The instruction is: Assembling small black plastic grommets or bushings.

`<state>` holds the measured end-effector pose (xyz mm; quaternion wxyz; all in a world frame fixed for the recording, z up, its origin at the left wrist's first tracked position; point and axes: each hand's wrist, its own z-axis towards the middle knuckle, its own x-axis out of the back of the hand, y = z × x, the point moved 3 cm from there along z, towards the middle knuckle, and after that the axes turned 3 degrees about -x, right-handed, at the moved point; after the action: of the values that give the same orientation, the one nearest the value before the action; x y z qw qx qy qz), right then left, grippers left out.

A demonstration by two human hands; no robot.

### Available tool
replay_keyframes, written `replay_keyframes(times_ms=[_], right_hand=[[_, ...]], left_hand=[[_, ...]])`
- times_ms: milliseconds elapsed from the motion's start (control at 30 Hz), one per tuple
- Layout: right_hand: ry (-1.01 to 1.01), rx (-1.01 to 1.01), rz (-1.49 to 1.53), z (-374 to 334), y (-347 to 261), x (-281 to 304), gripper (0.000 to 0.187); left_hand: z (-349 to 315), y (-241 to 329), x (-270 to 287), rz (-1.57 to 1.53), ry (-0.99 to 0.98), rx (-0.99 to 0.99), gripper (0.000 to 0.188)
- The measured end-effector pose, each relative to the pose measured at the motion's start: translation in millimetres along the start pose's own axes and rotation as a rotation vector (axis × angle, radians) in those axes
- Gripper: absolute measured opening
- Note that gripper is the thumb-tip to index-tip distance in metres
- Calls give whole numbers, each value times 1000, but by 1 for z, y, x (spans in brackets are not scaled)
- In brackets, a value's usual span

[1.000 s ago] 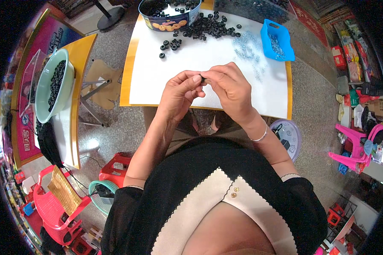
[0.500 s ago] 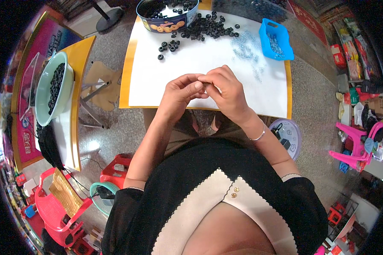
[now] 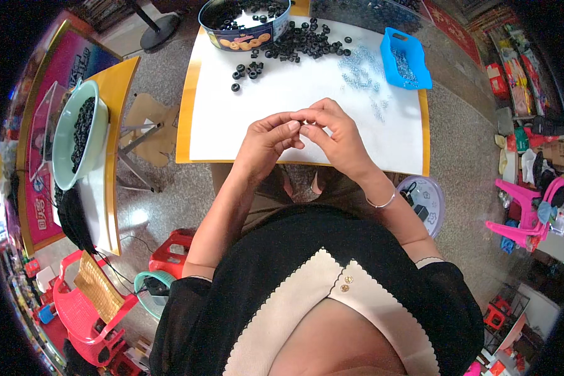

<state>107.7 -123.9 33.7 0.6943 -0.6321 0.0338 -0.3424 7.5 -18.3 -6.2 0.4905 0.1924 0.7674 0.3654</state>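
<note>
My left hand (image 3: pixel 267 139) and my right hand (image 3: pixel 339 136) meet over the near edge of the white-covered table (image 3: pixel 225 131). Thumbs and fingertips are pinched together, and whatever they hold between them is hidden or too small to name. Beyond my hands lies a loose spread of small black ring-shaped parts (image 3: pixel 307 42), with a smaller cluster of black parts (image 3: pixel 252 70) to its left. Tiny clear-bluish pieces (image 3: pixel 360 72) are scattered to the right. At the far right of the table, a blue plastic basket (image 3: pixel 390 62) has more of these pieces in it.
An oval tin (image 3: pixel 244 41) of black parts stands at the table's far left. On a side table to the left sits a pale green basin (image 3: pixel 59 147) with dark parts. A red chair (image 3: pixel 75 307) and a red stool (image 3: pixel 169 250) are lower left; pink stools (image 3: pixel 514 232) stand right.
My right fingers have shifted slightly, and the two hands' fingertips still meet in the same place. The things on the table have not moved.
</note>
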Motion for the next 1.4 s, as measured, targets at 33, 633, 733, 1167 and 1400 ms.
replay_keyframes(times_ms=[33,633,733,1167,1400], right_hand=[[2,0,0,1,0,-1,20],[381,139,-231,128,26,97,18],[515,290,-566,210,45,149,22],[180,481,-435,174,36,26,11],[27,427,-500,134,53,-55,15]], left_hand=[[1,0,0,-3,-15,-3,22],[9,1,5,40,-63,0,43],[12,0,14,18,2,37,38],[21,60,65,781,564,-400,25],[56,63,73,1544,534,-570,32]])
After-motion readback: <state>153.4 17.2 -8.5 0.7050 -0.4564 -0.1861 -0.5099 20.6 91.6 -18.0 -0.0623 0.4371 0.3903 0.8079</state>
